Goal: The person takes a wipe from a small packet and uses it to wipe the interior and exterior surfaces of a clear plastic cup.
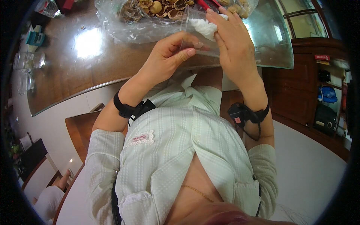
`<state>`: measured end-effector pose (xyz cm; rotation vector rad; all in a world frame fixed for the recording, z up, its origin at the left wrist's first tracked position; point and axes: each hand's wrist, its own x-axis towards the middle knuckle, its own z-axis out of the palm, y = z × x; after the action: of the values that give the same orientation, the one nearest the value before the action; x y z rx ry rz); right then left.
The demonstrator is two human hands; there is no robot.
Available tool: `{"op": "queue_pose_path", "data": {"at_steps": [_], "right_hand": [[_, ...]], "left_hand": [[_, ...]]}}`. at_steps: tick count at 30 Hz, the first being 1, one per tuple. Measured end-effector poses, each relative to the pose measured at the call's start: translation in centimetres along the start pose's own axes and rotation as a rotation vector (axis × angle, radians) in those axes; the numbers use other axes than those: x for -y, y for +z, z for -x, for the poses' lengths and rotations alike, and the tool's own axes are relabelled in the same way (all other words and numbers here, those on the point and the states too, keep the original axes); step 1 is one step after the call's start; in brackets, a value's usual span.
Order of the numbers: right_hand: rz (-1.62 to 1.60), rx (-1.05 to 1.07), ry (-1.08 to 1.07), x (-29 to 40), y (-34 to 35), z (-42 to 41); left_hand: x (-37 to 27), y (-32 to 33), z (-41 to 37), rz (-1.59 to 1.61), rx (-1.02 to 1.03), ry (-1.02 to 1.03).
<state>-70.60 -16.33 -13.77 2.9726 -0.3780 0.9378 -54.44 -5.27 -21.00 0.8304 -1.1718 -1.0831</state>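
Observation:
My left hand (171,54) pinches the near left side of a clear plastic piece (206,50), thumb towards me; whether it is a bag or a stiff container I cannot tell. At its far right my right hand (234,42) lies with fingers stretched forward, its fingertips against a crumpled white tissue (204,27). The tissue seems to sit inside or behind the clear plastic. Just beyond the right fingertips are red tool handles (203,4), partly cut off by the view. Cracked walnut shells (161,9) lie on a crumpled clear plastic bag (126,31) ahead of both hands.
Whole walnuts (236,9) lie in plastic at the far right. The glass-topped wooden table (70,70) has a curved front edge. Clear jars (29,60) and a teal-and-white package (35,38) stand left. A wooden cabinet (289,81) is right; another person's leg (50,197) shows lower left.

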Motion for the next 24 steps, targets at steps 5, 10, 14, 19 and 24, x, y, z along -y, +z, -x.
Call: {"op": "queue_pose_path", "data": {"at_steps": [5, 10, 14, 19, 24], "right_hand": [[-0.056, -0.034, -0.003, 2.4, 1.6, 0.1], [0.08, -0.038, -0.01, 2.3, 0.4, 0.0], [0.2, -0.108, 0.35, 0.6, -1.5, -0.1], [-0.154, -0.235, 0.077, 1.8, 1.5, 1.2], [0.173, -0.246, 0.132, -1.9, 0.9, 2.3]], "left_hand": [[1.3, 0.2, 0.8, -0.118, -0.045, 0.024], [1.5, 0.4, 1.1, -0.094, -0.003, 0.02], [0.2, 0.8, 0.8, -0.157, 0.062, -0.036], [1.0, 2.1, 0.9, -0.365, 0.004, -0.056], [1.7, 2.1, 0.8, -0.621, 0.063, 0.151]]}}
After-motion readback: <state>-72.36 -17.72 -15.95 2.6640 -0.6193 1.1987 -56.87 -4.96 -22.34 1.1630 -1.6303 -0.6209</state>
